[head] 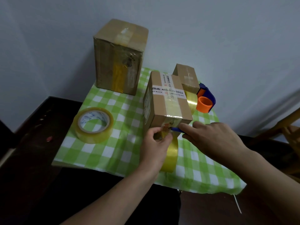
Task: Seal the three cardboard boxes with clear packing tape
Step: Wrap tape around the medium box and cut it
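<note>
A mid-sized cardboard box [167, 103] with a white printed label stands in front of me on the green checked cloth [113, 153]. Clear tape runs over its top and down its near face. My left hand [155, 143] pinches the tape strip against that near face. My right hand [211, 138] grips a blue tape dispenser [176, 129] at the box's lower front edge, and its yellowish tape roll [170, 155] hangs below between my hands. A tall taped box [120, 57] stands at the back left. A small taped box [186, 77] sits behind the middle one.
A loose roll of clear tape [93, 125] lies flat on the cloth at the left. A second blue and orange dispenser [205, 101] rests right of the middle box. The cloth covers a dark table [40, 127] against a pale wall. A wooden chair [289, 132] stands at the right.
</note>
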